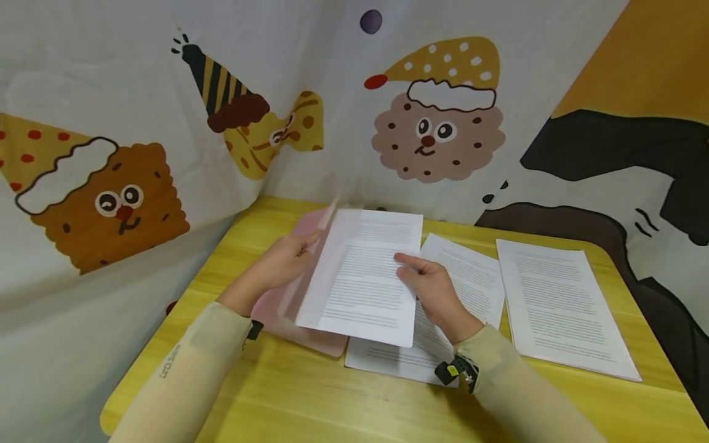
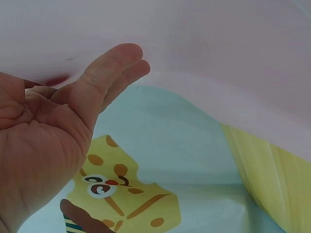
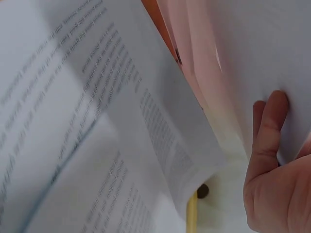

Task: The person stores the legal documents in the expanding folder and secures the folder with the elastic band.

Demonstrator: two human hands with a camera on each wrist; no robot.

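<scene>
A pink folder point(image 1: 332, 344) with translucent sleeves lies on the table, partly under the raised papers. My left hand point(image 1: 285, 261) pinches a lifted clear sleeve point(image 1: 318, 264) at its left side. In the left wrist view, two fingers point(image 2: 112, 73) of that hand extend beside the pale pink plastic point(image 2: 218, 63). Printed sheets point(image 1: 371, 283) are tilted above the folder, their left part behind the clear plastic. My right hand point(image 1: 434, 289) grips these sheets at the right edge, thumb on the printed face. From the right wrist, its other fingers point(image 3: 272, 126) show against the back of the sheets.
Loose printed sheets point(image 1: 471, 277) lie on the table under my right hand and forearm. Farther right is a neat stack of printed pages point(image 1: 565, 307). The yellow wooden table point(image 1: 266, 406) meets a cartoon-printed cloth point(image 1: 332, 49) behind and at the left.
</scene>
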